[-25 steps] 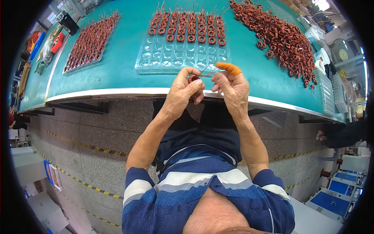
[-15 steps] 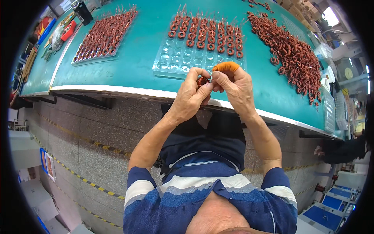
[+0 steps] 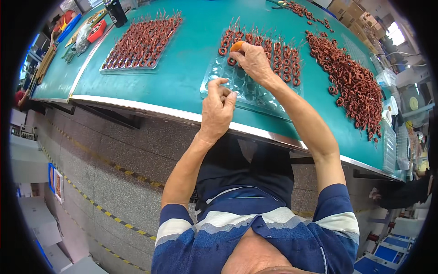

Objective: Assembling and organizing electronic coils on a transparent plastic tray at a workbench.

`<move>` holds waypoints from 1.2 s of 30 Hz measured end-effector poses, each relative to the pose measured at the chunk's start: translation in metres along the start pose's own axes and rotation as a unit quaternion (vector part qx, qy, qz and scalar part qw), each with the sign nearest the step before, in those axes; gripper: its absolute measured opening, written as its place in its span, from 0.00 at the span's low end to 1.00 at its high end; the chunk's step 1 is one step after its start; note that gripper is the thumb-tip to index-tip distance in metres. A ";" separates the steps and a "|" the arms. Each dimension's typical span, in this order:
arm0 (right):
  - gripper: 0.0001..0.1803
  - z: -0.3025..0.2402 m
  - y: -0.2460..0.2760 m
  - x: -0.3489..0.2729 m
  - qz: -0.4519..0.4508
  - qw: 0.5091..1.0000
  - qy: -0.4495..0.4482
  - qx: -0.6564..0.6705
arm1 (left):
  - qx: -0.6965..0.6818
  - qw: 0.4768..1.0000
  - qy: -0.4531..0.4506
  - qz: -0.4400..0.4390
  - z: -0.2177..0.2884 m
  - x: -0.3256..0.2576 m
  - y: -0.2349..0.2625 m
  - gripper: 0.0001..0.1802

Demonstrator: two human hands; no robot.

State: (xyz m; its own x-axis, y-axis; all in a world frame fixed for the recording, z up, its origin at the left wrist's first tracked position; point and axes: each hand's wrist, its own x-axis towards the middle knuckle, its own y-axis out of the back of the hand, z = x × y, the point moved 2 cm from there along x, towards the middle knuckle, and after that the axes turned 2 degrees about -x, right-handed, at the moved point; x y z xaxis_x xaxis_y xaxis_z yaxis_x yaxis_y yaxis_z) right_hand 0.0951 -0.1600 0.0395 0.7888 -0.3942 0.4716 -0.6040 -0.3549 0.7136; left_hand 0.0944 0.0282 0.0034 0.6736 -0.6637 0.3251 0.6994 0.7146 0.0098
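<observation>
The fingers (image 3: 237,46) of the right hand (image 3: 254,61), the forefinger in an orange sleeve, come narrowly together over a copper-wound ring (image 3: 231,61); whether they grip it or only touch it cannot be told. The ring is in the left part of a clear tray (image 3: 214,73), at the near end of a column of like rings, whose wire leads point away from the person. Seating a ring in its cell seems to be the step in hand; the next move calls for a clean release that leaves the neighbouring leads undisturbed.

The left hand (image 3: 216,112) hovers by the tray's near edge, thumb and forefinger a little apart, the other fingers curled, nothing visible between them. Bare cells fill the tray's nearer part, so the work looks unfinished.

Farther out on the green table (image 3: 189,55), loose rings lie in a heap (image 3: 351,84) to the right, and a second tray (image 3: 130,70), full of rings, sits to the left.
</observation>
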 end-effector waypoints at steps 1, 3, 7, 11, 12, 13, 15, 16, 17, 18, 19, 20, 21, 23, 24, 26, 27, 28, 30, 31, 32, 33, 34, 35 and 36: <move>0.14 -0.004 0.005 0.001 0.005 1.000 -0.014 -0.003 | 0.001 1.000 0.001 0.002 -0.001 0.001 0.003 0.17; 0.19 0.002 0.021 0.004 0.034 0.998 -0.037 -0.025 | -0.015 1.000 0.011 0.001 0.000 0.004 0.006 0.17; 0.20 0.019 0.103 -0.011 0.022 0.975 -0.015 -0.220 | 0.003 0.999 0.003 0.038 -0.002 -0.002 0.021 0.15; 0.28 0.128 0.186 -0.093 -0.059 0.904 -0.073 -0.417 | 0.030 0.999 0.002 0.029 -0.005 -0.003 0.009 0.14; 0.30 0.141 0.197 -0.108 -0.140 0.874 -0.122 -0.449 | 0.071 0.997 -0.018 0.031 -0.006 -0.005 0.008 0.14; 0.28 0.209 0.228 -0.156 -0.132 0.840 -0.042 -0.524 | 0.044 0.998 -0.033 0.011 -0.003 -0.001 -0.005 0.14; 0.17 0.212 0.225 -0.168 -0.148 0.849 -0.046 -0.505 | 0.039 0.999 -0.026 0.005 0.005 -0.008 -0.003 0.11; 0.17 0.216 0.219 -0.162 -0.145 0.856 -0.027 -0.496 | 0.039 0.999 -0.023 0.002 0.007 -0.010 -0.002 0.10; 0.15 0.219 0.215 -0.157 -0.129 0.870 -0.020 -0.476 | 0.034 0.999 -0.031 0.016 0.008 -0.012 0.001 0.09; 0.13 0.222 0.213 -0.156 -0.115 0.882 -0.016 -0.457 | 0.041 0.998 -0.031 0.027 0.007 -0.016 0.003 0.09; 0.13 0.227 0.217 -0.161 -0.065 0.886 -0.025 -0.459 | 0.048 0.998 -0.031 0.014 0.006 -0.015 0.002 0.09; 0.13 0.212 0.214 -0.154 -0.016 0.890 -0.029 -0.456 | 0.058 0.998 -0.029 0.006 0.006 -0.014 0.004 0.09; 0.13 0.197 0.218 -0.154 -0.010 0.900 -0.069 -0.430 | 0.060 0.998 -0.029 0.006 0.006 -0.013 0.003 0.09; 0.15 0.208 0.253 -0.181 0.051 0.915 -0.061 -0.396 | 0.006 0.999 0.005 -0.034 0.003 -0.006 -0.015 0.09; 0.17 0.209 0.264 -0.187 0.178 0.892 0.025 -0.415 | 0.038 0.997 -0.058 -0.025 -0.001 -0.001 -0.022 0.09; 0.17 0.120 0.238 -0.162 0.144 0.959 -0.204 -0.132 | 0.069 0.994 -0.078 -0.026 -0.003 0.000 -0.022 0.10; 0.16 0.104 0.226 -0.158 0.181 0.931 0.011 -0.318 | -0.009 0.997 0.031 -0.076 0.016 -0.001 -0.027 0.11; 0.14 0.073 0.201 -0.142 0.228 0.936 0.067 -0.258 | -0.037 0.996 0.036 -0.071 0.024 -0.003 -0.028 0.12; 0.15 0.016 0.172 -0.138 0.215 0.965 0.083 -0.124 | -0.121 0.984 0.052 -0.118 0.035 -0.005 -0.048 0.20; 0.18 0.002 0.159 -0.144 0.214 0.964 0.111 -0.108 | -0.167 0.973 0.055 -0.153 0.038 -0.003 -0.067 0.22; 0.20 -0.012 0.154 -0.150 0.209 0.955 0.157 -0.142 | -0.208 0.960 0.060 -0.178 0.041 -0.004 -0.082 0.24; 0.23 -0.020 0.150 -0.158 0.211 0.949 0.181 -0.149 | -0.237 0.946 0.060 -0.213 0.040 -0.005 -0.098 0.25; 0.25 -0.026 0.148 -0.166 0.212 0.943 0.186 -0.175 | -0.261 0.935 0.059 -0.232 0.044 -0.008 -0.111 0.24; 0.28 -0.030 0.147 -0.172 0.212 0.937 0.195 -0.197 | -0.283 0.925 0.056 -0.247 0.049 -0.011 -0.122 0.24; 0.29 -0.031 0.143 -0.175 0.214 0.939 0.196 -0.183 | -0.212 0.951 0.042 -0.221 0.052 -0.013 -0.125 0.22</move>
State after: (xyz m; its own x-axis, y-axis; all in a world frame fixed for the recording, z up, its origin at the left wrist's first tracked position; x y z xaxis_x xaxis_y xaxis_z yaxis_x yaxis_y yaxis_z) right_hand -0.1260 -0.1157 0.0747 0.5076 -0.0654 0.8591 -0.8523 0.1083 0.5118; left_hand -0.0143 -0.0411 0.0468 0.2951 -0.9068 0.3010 0.9402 0.2194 -0.2607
